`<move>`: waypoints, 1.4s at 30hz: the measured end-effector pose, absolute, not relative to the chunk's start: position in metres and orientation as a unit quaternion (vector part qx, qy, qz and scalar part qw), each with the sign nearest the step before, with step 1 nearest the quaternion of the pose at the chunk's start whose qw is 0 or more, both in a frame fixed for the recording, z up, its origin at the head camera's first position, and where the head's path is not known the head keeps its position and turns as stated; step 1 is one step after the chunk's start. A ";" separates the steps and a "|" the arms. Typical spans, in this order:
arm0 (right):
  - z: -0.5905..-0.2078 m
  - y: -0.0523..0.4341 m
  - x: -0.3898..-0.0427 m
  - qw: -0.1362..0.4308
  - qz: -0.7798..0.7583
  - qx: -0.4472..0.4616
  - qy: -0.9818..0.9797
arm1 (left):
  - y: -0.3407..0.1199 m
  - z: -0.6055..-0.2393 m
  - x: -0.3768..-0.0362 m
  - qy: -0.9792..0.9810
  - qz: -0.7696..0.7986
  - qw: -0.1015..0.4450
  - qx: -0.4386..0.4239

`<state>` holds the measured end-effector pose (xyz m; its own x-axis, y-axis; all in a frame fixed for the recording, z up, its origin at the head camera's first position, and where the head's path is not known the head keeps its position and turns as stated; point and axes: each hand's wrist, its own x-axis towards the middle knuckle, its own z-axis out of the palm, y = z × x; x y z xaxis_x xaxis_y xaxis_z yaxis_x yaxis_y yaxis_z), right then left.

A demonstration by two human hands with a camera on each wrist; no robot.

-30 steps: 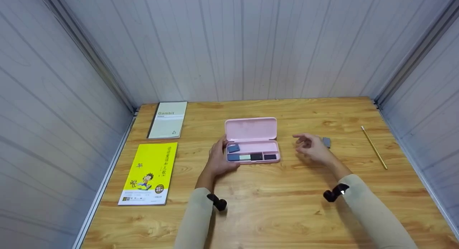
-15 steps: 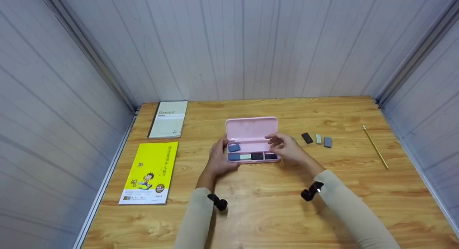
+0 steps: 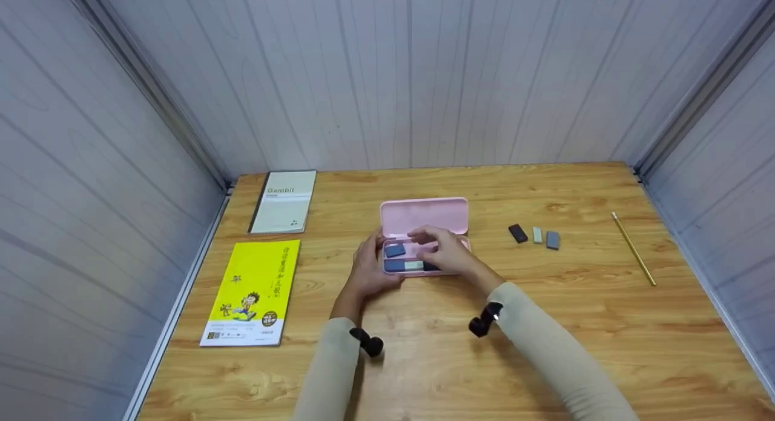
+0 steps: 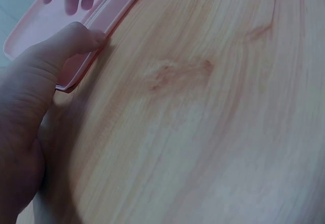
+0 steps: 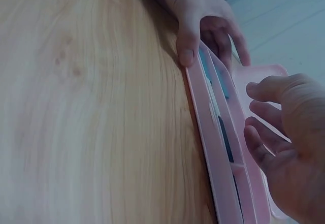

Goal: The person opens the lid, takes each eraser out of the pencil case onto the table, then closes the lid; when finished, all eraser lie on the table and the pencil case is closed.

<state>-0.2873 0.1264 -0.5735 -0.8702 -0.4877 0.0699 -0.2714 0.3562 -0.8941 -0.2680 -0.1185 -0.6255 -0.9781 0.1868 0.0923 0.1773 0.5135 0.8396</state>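
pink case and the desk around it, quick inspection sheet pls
surface: wooden table, bare grain in front.
job's things: open pink case holding small blocks.
clutter: three loose blocks, pencil, yellow book, grey notebook.
grippers: left hand grips the case's left end; right hand over the tray, fingers curled, hold unclear.
cables: nothing seen.
surroundings: pale panelled walls.

light: even, bright, shining from above | shadows: lying soft under arms | edges: walls bowing in head view | wrist views: hands blurring close up
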 end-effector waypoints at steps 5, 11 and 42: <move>-0.577 0.110 -0.290 0.114 -0.516 -0.235 0.816 | -0.119 -0.627 -0.268 0.870 0.482 0.001 0.107; -0.584 0.099 -0.292 0.108 -0.499 -0.241 0.826 | -0.119 -0.626 -0.268 0.869 0.483 -0.003 0.109; -0.586 0.085 -0.294 0.112 -0.440 -0.258 0.853 | -0.119 -0.628 -0.268 0.869 0.478 -0.023 0.129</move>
<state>-0.2945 0.0845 -0.5865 -0.8415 -0.5390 0.0371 -0.3427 0.4794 -0.8079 -0.2682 -0.1191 -0.6285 -0.9658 0.2013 0.1634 0.2458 0.5099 0.8244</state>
